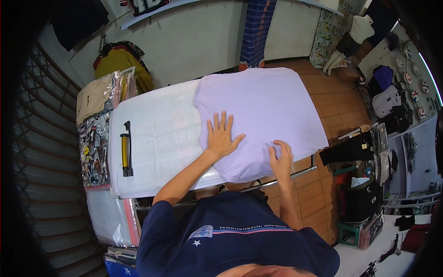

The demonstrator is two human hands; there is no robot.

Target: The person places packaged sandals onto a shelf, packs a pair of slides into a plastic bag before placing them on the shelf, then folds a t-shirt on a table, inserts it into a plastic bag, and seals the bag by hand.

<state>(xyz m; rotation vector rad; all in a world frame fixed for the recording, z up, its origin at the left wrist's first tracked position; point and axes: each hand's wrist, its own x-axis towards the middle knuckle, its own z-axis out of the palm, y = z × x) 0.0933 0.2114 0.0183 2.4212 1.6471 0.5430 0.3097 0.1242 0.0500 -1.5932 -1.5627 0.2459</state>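
The lilac cloth (pixel 267 106) lies under the left hand (pixel 221 138) and runs well past its fingertips to the far side of the table (pixel 157 134). That hand is palm down, fingers straight and fanned out, thumb wide — gripping nothing. To the right of its thumb, the right hand (pixel 281 159) is over the cloth's near part, fingers bent and thumb a little apart from them; I cannot tell whether they pinch any fabric. Small creases show below the left fingers. Well to the left of those fingers, a yellow tool (pixel 124 154) rests on the table — beyond it, bagged clothes (pixel 94 150).
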